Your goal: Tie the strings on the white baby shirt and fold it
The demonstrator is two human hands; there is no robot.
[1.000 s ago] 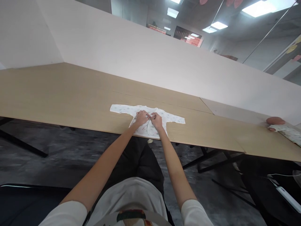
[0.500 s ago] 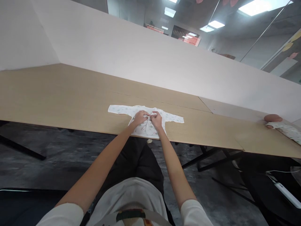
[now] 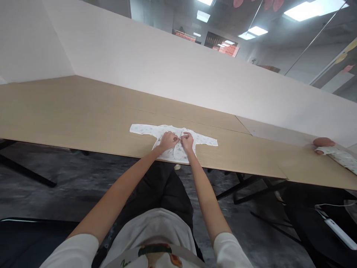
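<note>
A small white baby shirt (image 3: 180,153) with a faint print lies flat at the table's front edge, its sleeves spread to both sides. Both hands work at the middle of its front opening. My left hand (image 3: 169,140) is closed in a pinch on the left of the opening. Close beside it, my right hand (image 3: 187,141) pinches too, fingertips turned toward the left ones. The exact bit of the shirt between the fingertips is too small to make out.
The long wooden table (image 3: 92,111) runs along a white partition (image 3: 167,70). At its far right lie a brown rounded object (image 3: 323,142) and a patterned white cloth (image 3: 344,158). Below, a white power strip (image 3: 338,232) rests on a black chair (image 3: 302,223).
My fingertips have drawn slightly apart from each other at the shirt's front, and the left fingers have curled in more. The shirt has hardly moved.
</note>
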